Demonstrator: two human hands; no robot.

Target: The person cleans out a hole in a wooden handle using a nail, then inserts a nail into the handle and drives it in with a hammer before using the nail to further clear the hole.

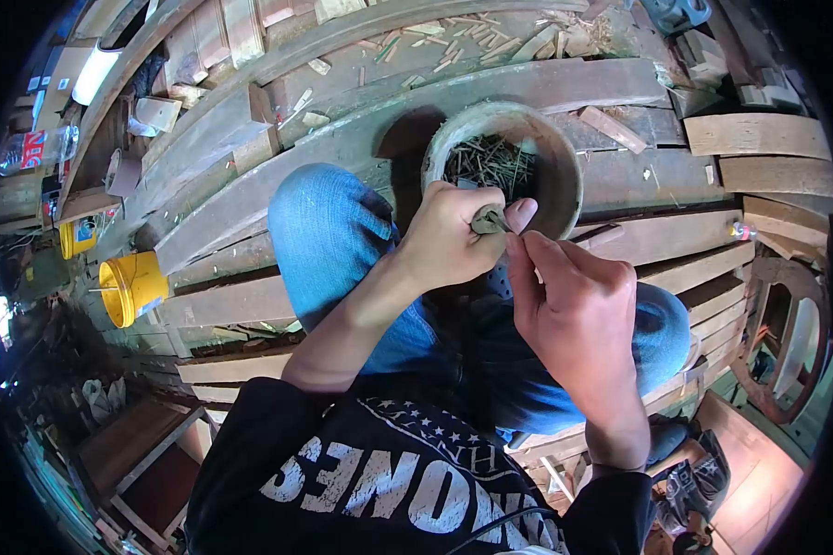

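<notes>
**Both hands bunched up over a bowl of nails**

The person is crouched on a stack of curved wooden planks [546, 88], with both knees in blue jeans [329, 231] poking up underneath the arms. The left hand [453, 236] is curled into a loose fist around a small dark piece [489, 220], which sticks out between the thumb and the knuckles. It looks metallic, but it's too small to say what it actually is.

The right hand [574, 314] comes in from below with its fingers drawn together, and the forefinger tip is right up against that same piece. You can't really tell whether it's gripping the piece or just touching it.

All of this happens just in front of the near rim of a round wooden bowl [565, 176]. The bowl sits on the planks and is full of thin nails or pins [491, 165].

Over on the left, well away from the hands, a yellow bucket [131, 289] lies tipped on its side. A smaller yellow tub [79, 238] sits near it, and a clear plastic bottle [35, 148] is further up. Offcuts of wood [611, 128] are scattered on the planks past the bowl.
</notes>
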